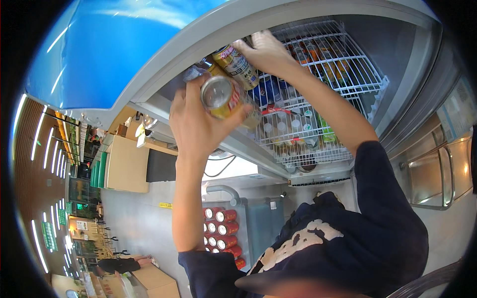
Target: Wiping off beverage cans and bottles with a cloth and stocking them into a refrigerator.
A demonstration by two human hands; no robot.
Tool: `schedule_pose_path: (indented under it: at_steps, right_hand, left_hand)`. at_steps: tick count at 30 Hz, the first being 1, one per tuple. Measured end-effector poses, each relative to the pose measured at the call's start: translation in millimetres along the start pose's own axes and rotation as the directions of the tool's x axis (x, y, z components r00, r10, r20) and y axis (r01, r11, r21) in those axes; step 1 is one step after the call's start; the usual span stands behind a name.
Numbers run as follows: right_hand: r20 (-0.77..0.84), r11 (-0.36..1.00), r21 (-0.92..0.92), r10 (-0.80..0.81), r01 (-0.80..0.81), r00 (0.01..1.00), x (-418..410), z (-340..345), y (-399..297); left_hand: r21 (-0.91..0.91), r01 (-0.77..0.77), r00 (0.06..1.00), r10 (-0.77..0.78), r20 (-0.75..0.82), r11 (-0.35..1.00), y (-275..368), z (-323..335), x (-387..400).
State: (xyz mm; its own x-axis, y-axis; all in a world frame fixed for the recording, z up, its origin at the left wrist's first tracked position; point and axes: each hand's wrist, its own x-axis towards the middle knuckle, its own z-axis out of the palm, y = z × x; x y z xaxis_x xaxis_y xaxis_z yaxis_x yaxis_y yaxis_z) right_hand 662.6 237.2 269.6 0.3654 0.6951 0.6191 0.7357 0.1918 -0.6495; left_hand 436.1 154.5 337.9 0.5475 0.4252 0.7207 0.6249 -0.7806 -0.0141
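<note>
My left hand (197, 119) is closed around a yellow drink can (229, 100), its metal end facing me, in front of the upper part of an upright drinks fridge. Right beside it, tall gold and white cans (238, 67) stand on the top shelf. My right hand (264, 52) reaches in over these cans, blurred, its fingertips at the fridge's upper frame; whether it grips anything is hidden. White wire shelves (350, 63) run below my right forearm, holding blue cans (266, 91), orange bottles (316, 52) and pale-capped bottles (294, 126).
A grey cart (264, 223) with red cans (225, 227) stands by my left arm. The fridge's frame (164, 63) curves around the opening. A metal sink-like unit (428, 175) is at the right. Another person (119, 265) is far off at the lower left, near a wooden counter (154, 279).
</note>
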Motion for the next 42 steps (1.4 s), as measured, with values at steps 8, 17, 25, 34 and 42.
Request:
schedule_pose_path:
  at_steps: [8,17,25,34,42]
  right_hand:
    - [-0.180,0.986,0.160,-0.012,0.042,0.984,-87,-78,33]
    - [-0.179,0.932,0.347,-0.043,0.104,0.983,-192,-82,6]
    - [-0.123,0.908,0.359,-0.183,0.216,0.975,-267,-49,-42]
    - [0.250,0.795,0.588,-0.351,0.147,0.902,-362,36,-165]
    - [0.590,0.675,0.703,-0.729,0.224,0.347,-487,133,-310]
  left_hand:
    - [0.324,-0.093,0.994,0.104,-0.017,0.942,-33,66,34]
    - [0.463,-0.139,0.980,0.189,-0.062,0.875,-31,79,31]
    - [0.080,-0.165,0.979,0.173,-0.105,0.983,16,18,-64]
    - [-0.050,0.530,0.848,-0.530,0.007,0.847,26,-81,-400]
    - [0.127,0.937,0.347,-0.915,-0.205,0.327,93,-204,-649]
